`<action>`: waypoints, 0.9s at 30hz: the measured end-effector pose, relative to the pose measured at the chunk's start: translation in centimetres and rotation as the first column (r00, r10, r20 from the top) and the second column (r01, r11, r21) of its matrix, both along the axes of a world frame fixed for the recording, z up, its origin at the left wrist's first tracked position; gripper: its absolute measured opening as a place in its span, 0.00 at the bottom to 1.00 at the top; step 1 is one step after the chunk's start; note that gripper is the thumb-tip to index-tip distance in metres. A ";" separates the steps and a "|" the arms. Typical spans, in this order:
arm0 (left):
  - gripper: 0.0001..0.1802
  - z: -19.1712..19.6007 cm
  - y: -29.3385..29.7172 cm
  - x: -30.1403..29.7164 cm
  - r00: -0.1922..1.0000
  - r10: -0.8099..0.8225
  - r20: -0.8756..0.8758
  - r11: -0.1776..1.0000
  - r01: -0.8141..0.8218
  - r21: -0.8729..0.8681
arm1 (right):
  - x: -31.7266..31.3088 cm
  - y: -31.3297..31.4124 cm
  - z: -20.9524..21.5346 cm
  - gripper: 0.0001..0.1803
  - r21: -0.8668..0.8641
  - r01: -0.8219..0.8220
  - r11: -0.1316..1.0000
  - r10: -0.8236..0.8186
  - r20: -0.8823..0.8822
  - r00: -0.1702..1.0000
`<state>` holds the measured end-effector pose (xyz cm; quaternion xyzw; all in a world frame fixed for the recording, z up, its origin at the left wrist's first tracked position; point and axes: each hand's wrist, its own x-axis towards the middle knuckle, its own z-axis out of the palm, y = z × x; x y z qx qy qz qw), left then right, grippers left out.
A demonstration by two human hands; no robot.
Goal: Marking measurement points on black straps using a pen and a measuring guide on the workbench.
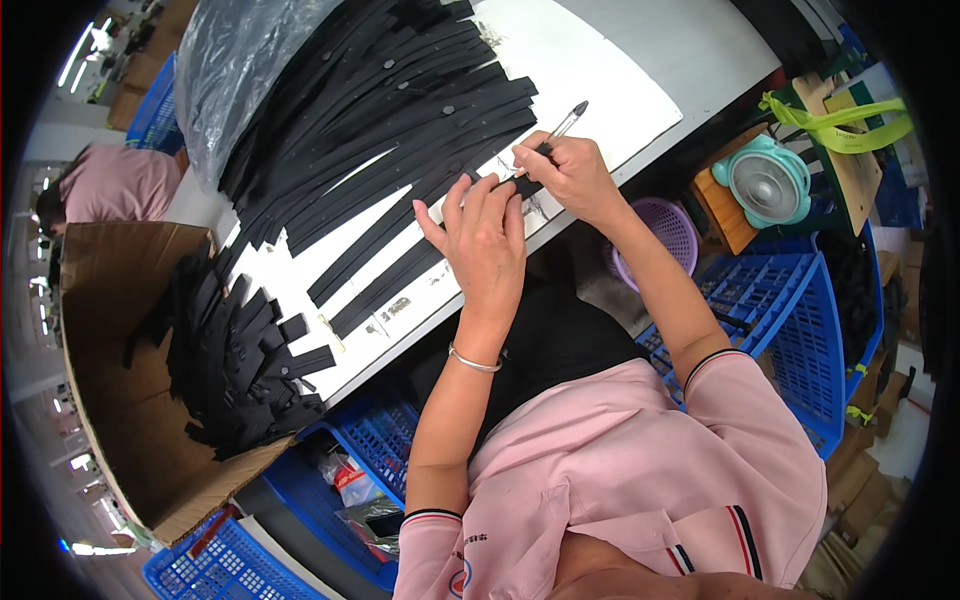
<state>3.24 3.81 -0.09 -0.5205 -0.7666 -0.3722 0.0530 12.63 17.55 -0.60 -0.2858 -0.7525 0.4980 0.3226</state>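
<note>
My left hand [484, 245] lies flat, fingers spread, pressing down on long black strips [400, 265] at the near edge of the white table [600, 60]. My right hand [565, 168] grips a silver pen [560, 128] and holds its tip against the end of a strip just beyond my left fingers. A large fan of more black strips [390, 110] with small holes covers the table behind both hands.
A cardboard box [110, 380] at left holds several short black strips [240, 365]. Clear plastic sheeting [235, 60] lies at the far left of the table. Blue crates [800, 320], a purple basket [665, 225] and a small teal fan [768, 182] sit at right. Another person in pink [115, 185] works far left.
</note>
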 end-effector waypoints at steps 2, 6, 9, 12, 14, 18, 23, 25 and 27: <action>0.07 -0.1 0.1 0.1 1.000 0.015 0.000 1.000 -0.015 0.007 | 0.0 -0.1 0.0 0.14 0.037 0.004 0.999 -0.006 0.059 0.998; 0.07 -0.1 0.1 0.1 0.999 0.034 -0.013 0.999 -0.034 0.015 | -0.1 -0.1 -0.1 0.14 0.149 -0.002 0.989 -0.008 0.067 0.998; 0.07 -0.1 0.1 0.2 0.999 0.032 -0.018 0.999 -0.031 0.014 | -0.1 -0.1 -0.2 0.14 0.224 0.003 0.974 -0.016 0.054 0.998; 0.07 -0.1 0.0 0.1 0.999 0.033 -0.014 0.999 -0.033 0.014 | 0.1 -0.2 -0.2 0.14 0.147 -0.009 0.989 0.009 0.006 1.000; 0.07 -0.1 0.0 0.1 0.999 0.034 -0.005 0.999 -0.034 0.016 | 0.4 -0.2 0.0 0.14 0.041 -0.030 0.999 0.031 -0.028 0.999; 0.07 -0.2 0.0 0.2 0.999 0.034 0.011 0.999 -0.034 -0.010 | 0.9 -0.1 0.1 0.13 0.073 -0.087 0.994 0.088 -0.006 0.996; 0.08 -0.3 -0.1 0.0 0.999 0.047 0.006 0.999 -0.047 -0.008 | 0.7 -0.2 0.2 0.13 0.162 -0.104 0.981 0.095 0.059 0.994; 0.08 -0.3 -0.4 -0.2 1.000 0.024 0.006 0.999 -0.024 -0.042 | 0.4 -0.1 -0.2 0.12 0.114 -0.124 0.986 0.118 0.056 0.991; 0.09 -0.1 -0.6 -0.3 0.998 0.040 -0.050 0.999 -0.041 -0.034 | 0.7 -0.1 -0.3 0.11 0.009 -0.116 0.993 0.116 0.023 0.993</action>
